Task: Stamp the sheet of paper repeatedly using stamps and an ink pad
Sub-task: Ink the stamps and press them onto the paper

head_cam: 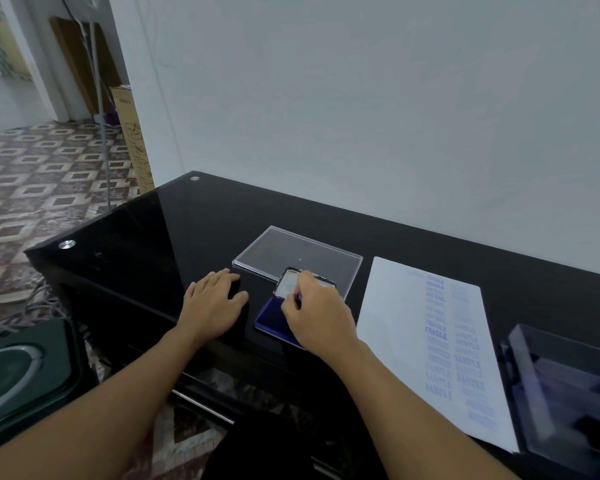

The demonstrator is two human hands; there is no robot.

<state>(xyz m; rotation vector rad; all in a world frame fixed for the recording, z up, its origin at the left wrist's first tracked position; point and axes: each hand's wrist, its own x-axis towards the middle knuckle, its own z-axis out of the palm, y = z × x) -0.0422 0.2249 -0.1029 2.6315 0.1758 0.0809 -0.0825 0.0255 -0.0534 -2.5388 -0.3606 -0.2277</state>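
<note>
Both forearms reach forward from the bottom edge over the near side of the black glass desk (pixel 174 216). At the end of the left arm, the left hand (pixel 211 300) lies palm down on the glass, fingers spread a little and loosely extended, thumb out to the right, its grip apart and holding nothing. Just to its right, the right hand (pixel 317 315) is bent down at the wrist above the ink pad (pixel 270 318), whose blue pad shows beneath the knuckles. Its fingertips are pinched together on a small stamp (pixel 297 296) with a purple part showing, held over the pad's open lid (pixel 288 284); whether the stamp touches the ink is hidden. Behind the pad rests a clear plastic box lid (pixel 291 249). Right of the pad lies the sheet of paper (pixel 395 323), carrying two columns of blue stamped words. A dark tray (pixel 565 386) sits at its right edge.
</note>
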